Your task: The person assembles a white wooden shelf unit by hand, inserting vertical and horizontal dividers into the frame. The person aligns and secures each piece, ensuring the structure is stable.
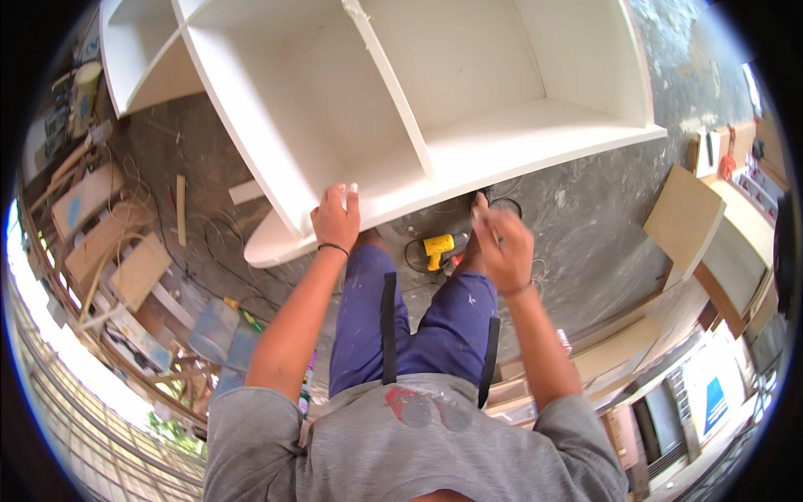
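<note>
A large white shelf unit (pixel 468 155) with open compartments fills the far part of the view. My left hand (pixel 336 219) is at its near board, fingers curled and thumb raised beside them. A pale spot shows at the thumb tip; whether anything is pinched there is too small to tell. My right hand (pixel 506 249) hangs in front of the board's edge, right of the left hand, fingers bent together and slightly blurred. Whatever it may hold is hidden. Below and between the hands, a yellow power tool (pixel 437 248), resembling a heat gun or drill, lies on the floor.
Wooden offcuts (pixel 140 272) and cables clutter the floor at left. A plywood panel (pixel 686 219) leans at right, near boards and a shelf of goods. A short white strip (pixel 246 192) lies by the unit's left side. A dark cable ring (pixel 505 206) sits near the right hand.
</note>
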Demonstrator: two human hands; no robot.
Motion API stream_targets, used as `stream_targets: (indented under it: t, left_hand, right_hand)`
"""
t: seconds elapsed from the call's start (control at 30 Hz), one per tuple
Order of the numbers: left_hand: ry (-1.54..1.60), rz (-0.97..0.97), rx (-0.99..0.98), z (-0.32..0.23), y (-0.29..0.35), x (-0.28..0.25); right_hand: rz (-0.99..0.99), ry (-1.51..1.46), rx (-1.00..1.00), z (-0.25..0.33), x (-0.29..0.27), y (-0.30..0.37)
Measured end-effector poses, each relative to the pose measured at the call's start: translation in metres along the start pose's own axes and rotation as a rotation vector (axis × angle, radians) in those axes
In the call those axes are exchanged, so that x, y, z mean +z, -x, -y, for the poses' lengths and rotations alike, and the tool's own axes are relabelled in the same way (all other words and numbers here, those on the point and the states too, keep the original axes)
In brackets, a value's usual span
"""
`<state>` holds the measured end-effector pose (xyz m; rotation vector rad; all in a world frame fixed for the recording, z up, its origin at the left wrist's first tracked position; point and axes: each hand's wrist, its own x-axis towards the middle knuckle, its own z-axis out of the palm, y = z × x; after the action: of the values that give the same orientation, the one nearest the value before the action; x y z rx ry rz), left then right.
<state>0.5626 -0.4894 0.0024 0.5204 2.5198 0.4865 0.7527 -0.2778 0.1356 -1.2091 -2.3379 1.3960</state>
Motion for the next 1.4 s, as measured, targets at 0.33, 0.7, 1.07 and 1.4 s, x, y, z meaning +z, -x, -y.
stream_targets:
  t: [0.33, 0.7, 1.07, 1.4]
  left_hand:
    - [-0.142, -0.135, -0.159, -0.030, -0.001, -0.007]
    - [-0.083, -0.160, -0.214, -0.034, 0.003, -0.003]
    - [-0.097, -0.122, -0.137, -0.025, 0.004, -0.008]
    - [-0.081, -0.148, -0.135, -0.025, 0.004, -0.005]
  right_hand:
    - [0.304, 0.482, -0.684, -0.040, 0.059, -0.153]
    - [0.594, 0.735, -0.587, -0.033, 0.071, -0.108]
    - [0.411, 0.566, -0.590, -0.019, 0.056, -0.149]
    - [0.464, 0.565, -0.669, -0.040, 0.069, -0.107]
